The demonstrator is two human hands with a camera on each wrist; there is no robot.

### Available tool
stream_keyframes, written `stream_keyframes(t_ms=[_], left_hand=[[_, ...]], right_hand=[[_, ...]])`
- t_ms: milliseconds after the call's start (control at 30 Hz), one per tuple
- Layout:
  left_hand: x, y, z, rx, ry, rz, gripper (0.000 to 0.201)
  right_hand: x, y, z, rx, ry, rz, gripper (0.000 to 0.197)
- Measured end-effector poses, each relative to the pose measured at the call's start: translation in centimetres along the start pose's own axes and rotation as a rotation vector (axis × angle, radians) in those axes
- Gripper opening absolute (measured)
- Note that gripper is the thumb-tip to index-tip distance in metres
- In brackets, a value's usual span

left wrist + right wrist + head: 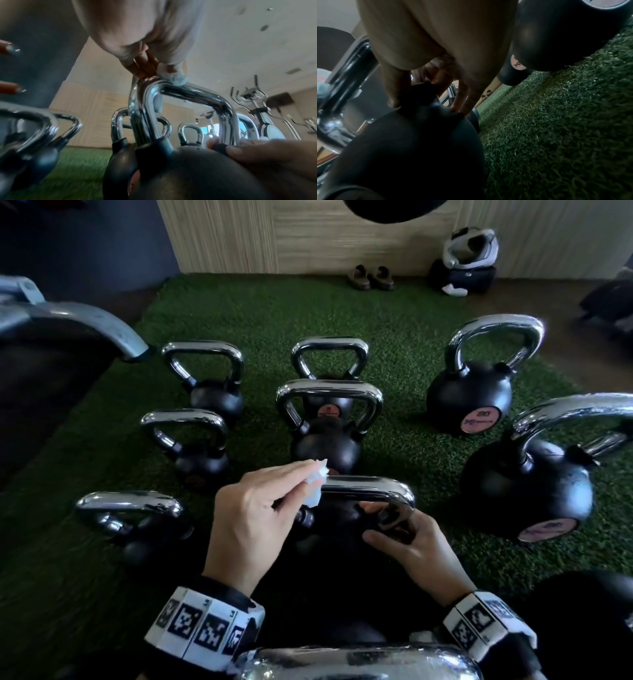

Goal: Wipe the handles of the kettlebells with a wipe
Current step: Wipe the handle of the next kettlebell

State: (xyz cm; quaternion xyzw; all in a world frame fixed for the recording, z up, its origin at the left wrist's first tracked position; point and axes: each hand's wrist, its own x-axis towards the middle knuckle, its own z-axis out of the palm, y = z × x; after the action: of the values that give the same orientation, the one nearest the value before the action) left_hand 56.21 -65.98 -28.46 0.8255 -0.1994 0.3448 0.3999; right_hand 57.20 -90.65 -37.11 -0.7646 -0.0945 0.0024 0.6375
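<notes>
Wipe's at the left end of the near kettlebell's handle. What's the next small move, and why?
Probably slide the wipe rightward along the handle. The left hand pinches it at the left bend, the bar's top is bare beyond it, and the right hand steadies the right post.

A gym floor — chrome-handled kettlebells (329,422) stand on green artificial turf (274,313), with elliptical trainers (257,108) behind.
</notes>
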Motion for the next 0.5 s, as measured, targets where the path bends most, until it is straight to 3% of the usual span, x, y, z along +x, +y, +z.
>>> stream_keyframes(t_ms=[133,267,400,500], left_hand=[[-1.5,-1.6,-1.0,-0.049,0.122,-0.198,0.023],[-2.4,-1.4,-1.1,-0.054,0.121,-0.194,0.023],[-4.3,-2.9,-0.9,-0.233,0.148,-0.47,0.024],[-5.9,-3.2,-0.7,-0.262,0.144,-0.536,0.026]], right_hand=[[-0.2,0.1,0.1,0.004,0.007,-0.014,0.032],[-0.3,0.1,0.2,-0.015,0.011,-0.029,0.033],[-0.3,0.3,0.3,-0.006,0.019,-0.038,0.032],[-0.4,0.4,0.3,0.001,0.026,-0.049,0.032]])
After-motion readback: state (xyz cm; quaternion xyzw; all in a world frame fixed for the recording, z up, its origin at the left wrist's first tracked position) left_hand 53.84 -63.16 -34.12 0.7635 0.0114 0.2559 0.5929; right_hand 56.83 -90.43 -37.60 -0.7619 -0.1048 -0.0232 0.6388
